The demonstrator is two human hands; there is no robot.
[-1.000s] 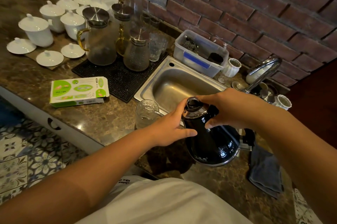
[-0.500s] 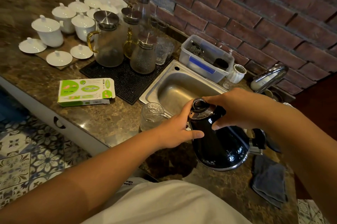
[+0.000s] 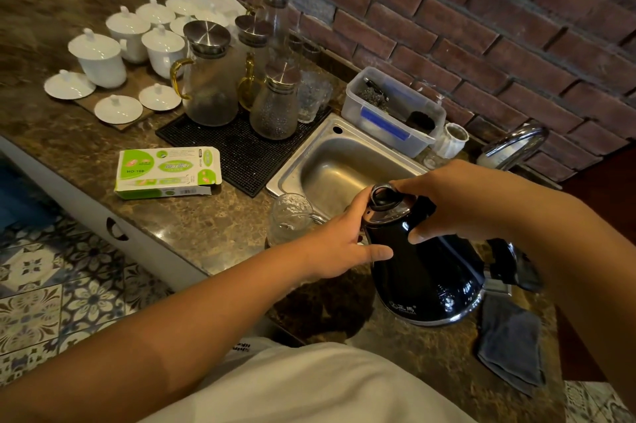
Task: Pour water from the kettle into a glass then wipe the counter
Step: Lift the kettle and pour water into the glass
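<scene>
Kettle (image 3: 426,271) stands near the counter (image 3: 213,233) front edge, just beside sink (image 3: 330,174) and glass (image 3: 289,217); my left hand (image 3: 339,243) braces its neck, right hand (image 3: 457,202) clamps its handle.

a glossy black kettle (image 3: 426,271) with a metal lid stands upright on the counter (image 3: 206,229), just right of a clear empty textured glass (image 3: 289,219); a grey cloth (image 3: 511,347) lies crumpled beside the kettle's base
</scene>
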